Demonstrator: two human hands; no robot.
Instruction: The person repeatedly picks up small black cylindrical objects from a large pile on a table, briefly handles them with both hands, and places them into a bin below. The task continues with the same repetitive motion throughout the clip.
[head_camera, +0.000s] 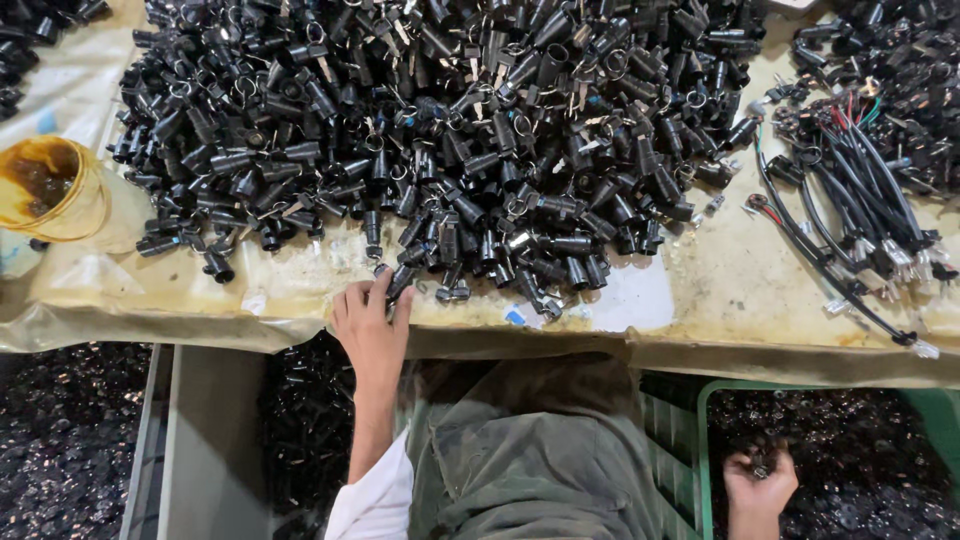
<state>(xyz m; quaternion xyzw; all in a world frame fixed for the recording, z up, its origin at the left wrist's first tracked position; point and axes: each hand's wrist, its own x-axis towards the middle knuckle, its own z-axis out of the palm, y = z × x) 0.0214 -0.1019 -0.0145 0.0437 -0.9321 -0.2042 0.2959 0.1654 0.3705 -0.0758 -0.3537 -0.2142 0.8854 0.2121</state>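
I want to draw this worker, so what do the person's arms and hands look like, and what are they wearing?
Both hands are bare: no gloves, rings or watch show. The left hand leads to a bare forearm, with a loose white sleeve pushed up toward the elbow. The right hand shows only down to the wrist, so no sleeve can be seen there. An olive-green garment covers the lap.

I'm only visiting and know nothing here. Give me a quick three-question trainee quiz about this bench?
1. True or false: the left hand touches a black cylinder part at the near edge of the pile.
2. Where is the right hand? A) on the table B) down in the green crate
3. What lies at the table's right side?

Key: 1 true. 2 B. 3 A bundle of black cables.
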